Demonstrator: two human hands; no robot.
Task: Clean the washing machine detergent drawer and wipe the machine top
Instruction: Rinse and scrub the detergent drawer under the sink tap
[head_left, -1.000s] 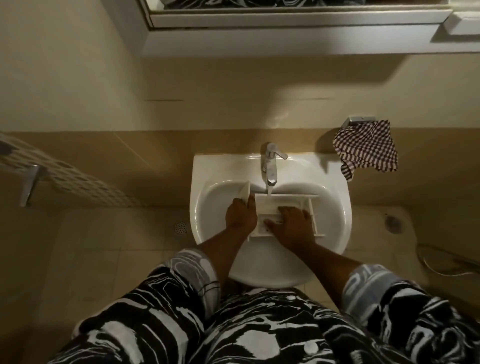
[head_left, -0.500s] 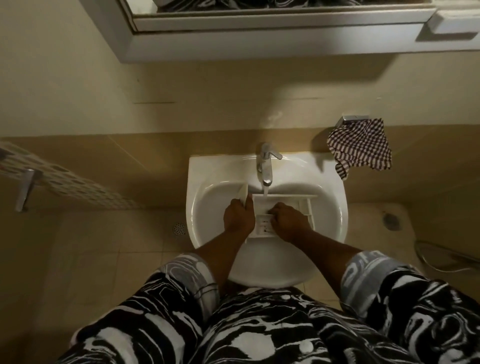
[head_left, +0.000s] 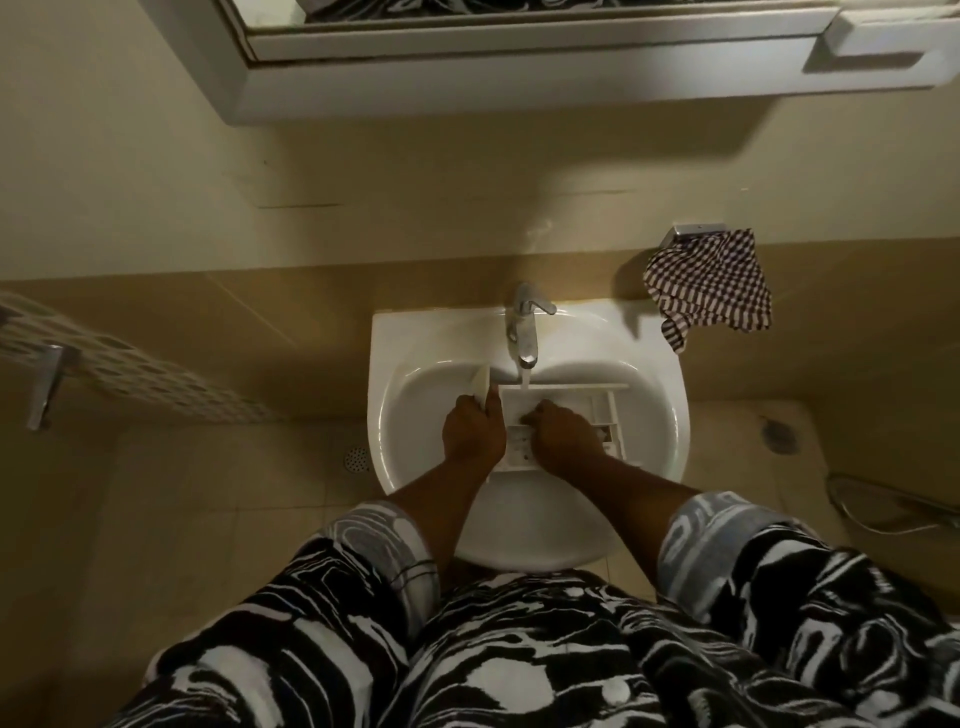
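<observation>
Over the white sink (head_left: 395, 332) mid-frame, the left hand (head_left: 471, 427) grips the detergent drawer (head_left: 597, 401) by its end and the right hand (head_left: 563, 435) curls inside it, on what I cannot tell; wet under the running tap (head_left: 524, 332), the drawer could slip.

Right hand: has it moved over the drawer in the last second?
Yes. The right hand has slid left along the detergent drawer and nearer the faucet.

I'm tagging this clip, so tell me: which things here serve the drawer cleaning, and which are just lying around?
In use:
detergent drawer
left hand, gripping the drawer's end
right hand, inside the drawer
tap
sink

Lying about:
checked cloth, hanging on the wall
floor drain
perforated shelf
</observation>
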